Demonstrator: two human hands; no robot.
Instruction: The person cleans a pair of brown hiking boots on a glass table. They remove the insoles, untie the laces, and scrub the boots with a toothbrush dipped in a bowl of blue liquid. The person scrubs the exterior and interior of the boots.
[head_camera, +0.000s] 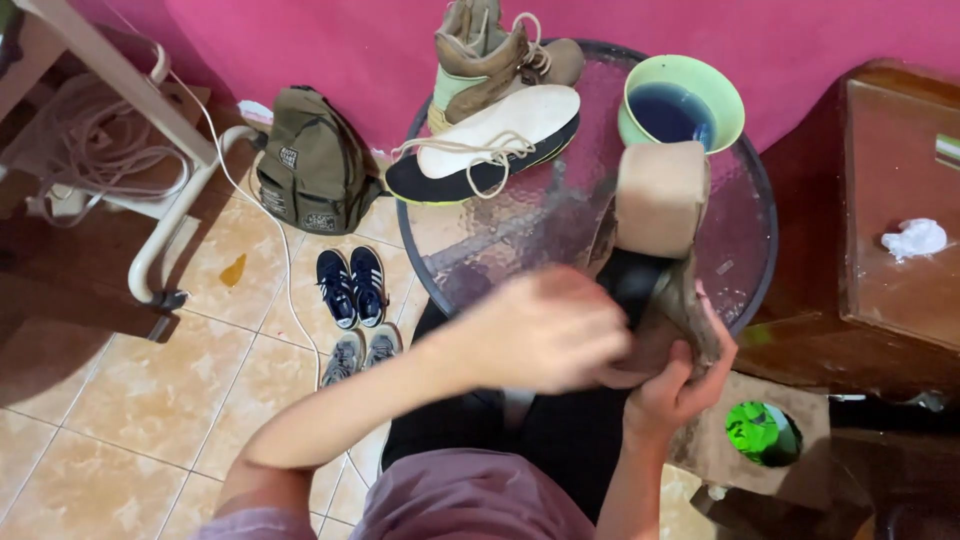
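Note:
A tan boot (655, 215) is tilted toward me over the near edge of the round glass table (745, 215), sole end up. My right hand (680, 385) grips the boot from below at its ankle. My left hand (545, 330), blurred, reaches across and rests on or inside the boot's dark opening; I cannot tell which. On the table's far side stand the second tan boot (480, 55), two insoles (490, 140), one white and one black, with a loose lace, and a green bowl (725, 95) of dark blue liquid.
An olive backpack (315, 165) leans on the pink wall. Two pairs of sneakers (352, 285) sit on the tiled floor. A wooden cabinet (900, 300) with a crumpled tissue (915, 238) stands at the right; a green can (760, 432) lies below it.

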